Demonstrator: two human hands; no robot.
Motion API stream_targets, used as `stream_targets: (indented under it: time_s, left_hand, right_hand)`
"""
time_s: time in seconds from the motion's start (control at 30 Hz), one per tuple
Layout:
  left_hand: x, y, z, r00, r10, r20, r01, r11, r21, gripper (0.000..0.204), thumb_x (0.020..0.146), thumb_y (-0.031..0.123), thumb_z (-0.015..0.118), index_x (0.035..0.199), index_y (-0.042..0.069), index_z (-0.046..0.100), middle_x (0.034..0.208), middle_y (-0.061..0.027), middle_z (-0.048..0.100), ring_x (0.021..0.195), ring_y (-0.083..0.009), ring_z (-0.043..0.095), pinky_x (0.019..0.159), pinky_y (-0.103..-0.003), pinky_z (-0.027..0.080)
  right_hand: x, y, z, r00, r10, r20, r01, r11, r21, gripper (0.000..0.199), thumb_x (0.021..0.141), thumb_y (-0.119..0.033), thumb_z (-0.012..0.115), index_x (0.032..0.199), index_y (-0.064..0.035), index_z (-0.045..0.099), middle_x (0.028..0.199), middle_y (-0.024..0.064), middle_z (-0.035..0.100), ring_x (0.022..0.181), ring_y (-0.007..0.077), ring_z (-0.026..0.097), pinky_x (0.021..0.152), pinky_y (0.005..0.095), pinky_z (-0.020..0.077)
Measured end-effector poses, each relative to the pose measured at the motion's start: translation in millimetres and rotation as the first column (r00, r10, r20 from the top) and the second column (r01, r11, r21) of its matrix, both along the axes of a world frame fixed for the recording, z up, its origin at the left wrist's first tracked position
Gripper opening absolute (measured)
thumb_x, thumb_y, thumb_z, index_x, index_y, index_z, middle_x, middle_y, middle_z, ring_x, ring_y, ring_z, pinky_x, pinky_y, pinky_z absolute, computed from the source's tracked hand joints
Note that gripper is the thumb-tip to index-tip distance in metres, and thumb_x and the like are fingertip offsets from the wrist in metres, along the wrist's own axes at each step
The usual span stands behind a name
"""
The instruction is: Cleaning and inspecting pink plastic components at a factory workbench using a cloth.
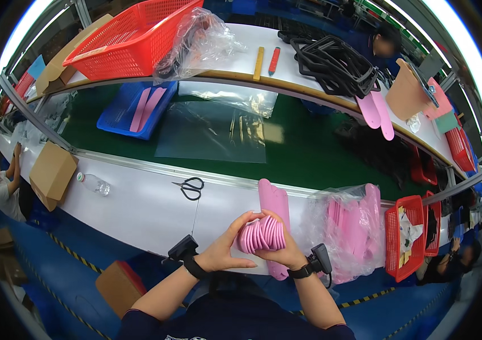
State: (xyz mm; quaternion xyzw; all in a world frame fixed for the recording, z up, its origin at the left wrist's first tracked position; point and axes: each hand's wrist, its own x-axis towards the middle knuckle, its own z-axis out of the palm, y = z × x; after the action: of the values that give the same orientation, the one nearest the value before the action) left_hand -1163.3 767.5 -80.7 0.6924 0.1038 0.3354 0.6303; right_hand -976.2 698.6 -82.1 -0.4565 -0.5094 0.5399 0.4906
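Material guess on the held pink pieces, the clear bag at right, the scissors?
Pink pieces: matte, likely foam or soft plastic; thick edges, even colour, visibly bowed.
Clear bag: thin plastic film, glossy; wrinkles, highlights, pink showing through.
Scissors: handles black, probably plastic; greyish blades, likely metal.

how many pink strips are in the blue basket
2: the left strip and the right strip, side by side toward the right of the blue basket. Any others directly underneath would be hidden.
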Motion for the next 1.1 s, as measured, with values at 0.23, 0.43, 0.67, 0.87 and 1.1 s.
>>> stream_targets:
  time_s: [0.23, 0.43, 0.67, 0.87, 1.1]
  left_hand:
    - [-0.8, 18.5, -9.2, 0.952, -0.165, -0.256, 0.158, 0.986, -0.048, 0.102, 0.061, 0.028, 0.086, 0.144, 0.012, 0.027, 0.144, -0.0106, 0.031, 0.135, -0.0309, 0.025, 0.111, -0.042, 0.021]
    - [-4.9, -10.9, -0.3, 0.999, 0.021, -0.044, -0.016, 0.994, 0.109, 0.102, 0.061, 0.025, 0.086, 0.142, 0.012, 0.026, 0.138, -0.0127, 0.035, 0.13, -0.0331, 0.031, 0.108, -0.043, 0.026]
    - [-13.1, 12.1, -8.9, 0.97, -0.036, -0.241, 0.086, 0.976, 0.2, 0.107, 0.058, 0.025, 0.088, 0.142, 0.013, 0.024, 0.14, -0.0142, 0.031, 0.128, -0.0338, 0.032, 0.108, -0.044, 0.026]
    - [7.2, 11.8, -37.3, 0.98, 0.109, -0.169, -0.106, 0.994, 0.024, 0.086, 0.062, 0.02, 0.085, 0.133, 0.011, 0.037, 0.13, -0.0124, 0.044, 0.127, -0.03, 0.037, 0.104, -0.043, 0.033]
    - [11.3, 30.7, 35.9, 0.946, 0.325, 0.013, -0.16, 0.5, -0.851, 0.062, 0.077, 0.019, 0.072, 0.127, 0.001, 0.04, 0.114, -0.0108, 0.053, 0.106, -0.0208, 0.054, 0.095, -0.037, 0.043]
  right_hand:
    - [3.1, 12.2, -14.7, 0.988, 0.152, 0.035, -0.155, 0.983, 0.101, 0.088, 0.059, -0.001, 0.076, 0.135, -0.0114, 0.035, 0.141, 0.0136, 0.033, 0.133, 0.03, 0.03, 0.109, 0.0385, 0.0254]
    - [2.1, 13.0, 11.8, 0.948, 0.286, 0.137, -0.314, 0.912, 0.265, 0.092, 0.058, -0.005, 0.079, 0.138, -0.0105, 0.033, 0.145, 0.017, 0.025, 0.135, 0.032, 0.027, 0.11, 0.0395, 0.0242]
    - [-0.6, -0.1, -31.9, 0.899, 0.213, 0.382, -0.242, 0.97, 0.029, 0.098, 0.061, -0.014, 0.083, 0.139, -0.0068, 0.025, 0.141, 0.0174, 0.03, 0.133, 0.0325, 0.03, 0.107, 0.0391, 0.0289]
    - [-2.2, 21.4, -35.4, 0.957, 0.248, 0.152, -0.218, 0.957, -0.192, 0.088, 0.066, -0.008, 0.078, 0.138, -0.0055, 0.028, 0.133, 0.0107, 0.042, 0.121, 0.0215, 0.044, 0.103, 0.0347, 0.0346]
    - [-9.3, 29.4, 44.3, 0.959, -0.016, -0.284, -0.074, 0.95, -0.302, 0.098, 0.068, -0.016, 0.08, 0.144, -0.0039, 0.019, 0.137, 0.0146, 0.039, 0.128, 0.0235, 0.038, 0.105, 0.035, 0.032]
